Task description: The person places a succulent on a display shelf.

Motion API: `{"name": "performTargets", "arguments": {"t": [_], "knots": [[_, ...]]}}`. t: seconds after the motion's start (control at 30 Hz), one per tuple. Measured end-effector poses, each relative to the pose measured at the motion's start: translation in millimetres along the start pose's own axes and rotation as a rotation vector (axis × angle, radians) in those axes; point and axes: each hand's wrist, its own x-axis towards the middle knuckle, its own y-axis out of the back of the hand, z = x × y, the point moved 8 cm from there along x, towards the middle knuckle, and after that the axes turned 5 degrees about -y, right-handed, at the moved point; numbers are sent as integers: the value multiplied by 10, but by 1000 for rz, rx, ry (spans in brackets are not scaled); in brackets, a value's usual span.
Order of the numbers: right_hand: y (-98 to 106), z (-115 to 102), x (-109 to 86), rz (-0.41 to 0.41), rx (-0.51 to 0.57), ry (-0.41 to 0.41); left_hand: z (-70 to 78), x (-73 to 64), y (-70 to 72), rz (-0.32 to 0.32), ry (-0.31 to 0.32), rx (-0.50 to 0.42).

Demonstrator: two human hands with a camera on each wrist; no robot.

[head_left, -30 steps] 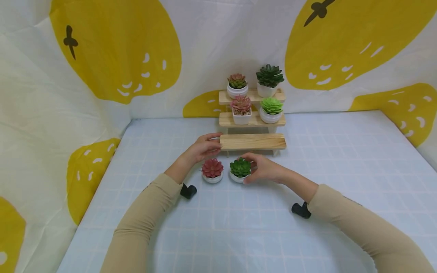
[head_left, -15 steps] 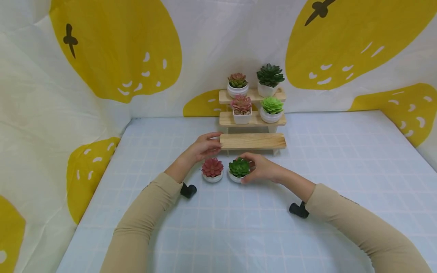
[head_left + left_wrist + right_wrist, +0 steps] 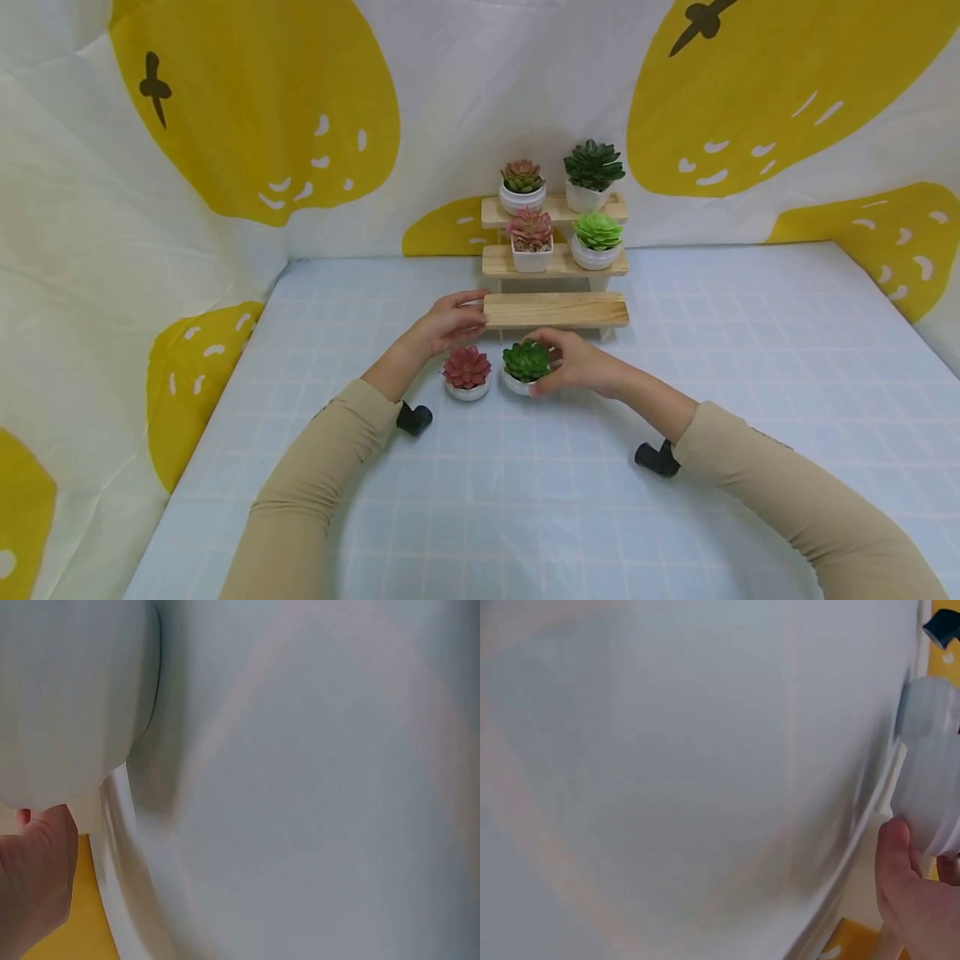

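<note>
My right hand [image 3: 581, 364] grips a green succulent [image 3: 527, 362] in a small round white pot, thumb in front and fingers behind. In the right wrist view, the thumb lies against this white pot [image 3: 928, 791]. A red succulent [image 3: 467, 367] in a similar pot sits just left of it on the table. At the left end of the lowest step of a wooden plant stand [image 3: 555, 312], my left hand [image 3: 448, 323] holds the board's edge. The left wrist view shows a white pot [image 3: 71, 697] up close, partly covering the left hand [image 3: 39, 874].
On the stand's upper steps stand a reddish-green succulent [image 3: 522, 187], a dark green one [image 3: 592, 171], a pink one [image 3: 531, 237] and a bright green one [image 3: 597, 239]. Black wrist pieces [image 3: 414, 420] show under the sleeves. A yellow-patterned cloth [image 3: 300, 100] hangs behind the table.
My right hand has shifted slightly left, then slightly away from me toward the stand, with the green succulent. My left hand stays at the stand's lowest step.
</note>
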Motion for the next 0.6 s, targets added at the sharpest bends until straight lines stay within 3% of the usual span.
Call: {"name": "performTargets", "arguments": {"t": [0.6], "knots": [[275, -245, 2, 83, -18, -28, -21, 31, 20, 2, 2, -12]]}}
